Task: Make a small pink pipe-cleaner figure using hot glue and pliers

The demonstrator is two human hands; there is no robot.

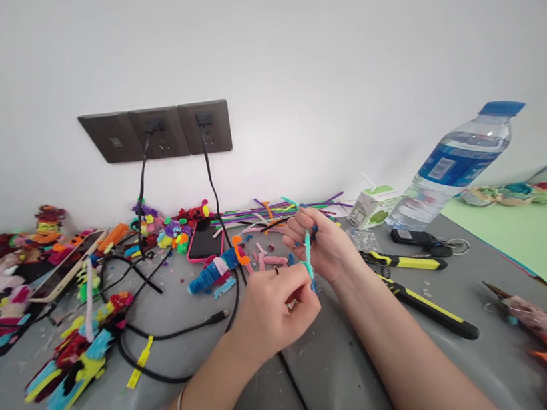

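The left hand (280, 303) pinches a turquoise pipe cleaner (308, 247) beside the curled right hand (326, 242), whose grip is unclear, with yellow-and-black pliers (428, 306) to their right.

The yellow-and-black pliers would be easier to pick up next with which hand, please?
Probably the right hand: the pliers lie beside its forearm, whereas the left hand pinches a turquoise strip and would likely have to cross that forearm.

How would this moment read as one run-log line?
Left hand: pinching turquoise pipe cleaner | Right hand: curled beside it, grip unclear | At right: yellow-and-black-handled pliers, water bottle | At left: pipe-cleaner figures
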